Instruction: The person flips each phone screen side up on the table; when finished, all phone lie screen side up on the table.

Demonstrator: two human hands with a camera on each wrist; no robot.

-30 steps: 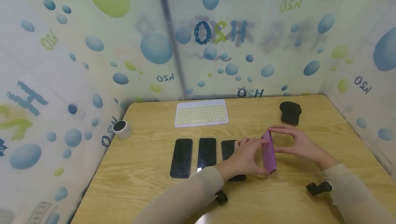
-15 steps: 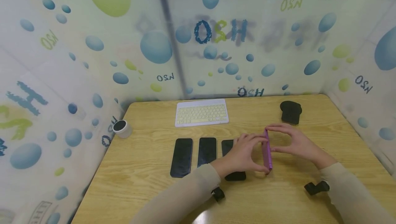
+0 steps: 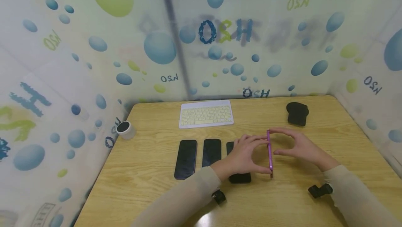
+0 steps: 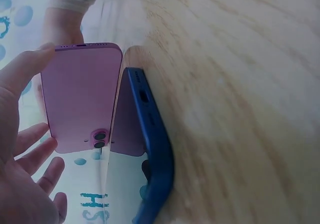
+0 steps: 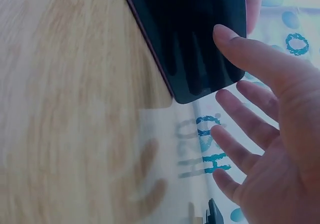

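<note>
A purple phone (image 3: 269, 153) stands on its long edge on the table, seen nearly edge-on from above. My left hand (image 3: 243, 157) grips it by its two ends, thumb at the near end and fingers at the far one. The back with its two lenses faces that hand in the left wrist view, where a blue-framed phone (image 4: 157, 134) lies close by. On the other side, my right hand (image 3: 301, 146) has its fingertips at the far end. Its thumb hovers beside the dark screen (image 5: 200, 38), with the fingers loosely spread.
To the left lie three dark-screened phones in a row: one far left (image 3: 185, 159), one in the middle (image 3: 211, 150), one partly under my left hand (image 3: 240, 178). A white keyboard (image 3: 206, 114), a white cup-like object (image 3: 126, 131) and a black toast-shaped object (image 3: 297, 114) stand farther back.
The purple phone has turned from showing its purple back to edge-on and shifted slightly left. Both hands moved a little left with it, and a small gap now shows beside the right thumb.
</note>
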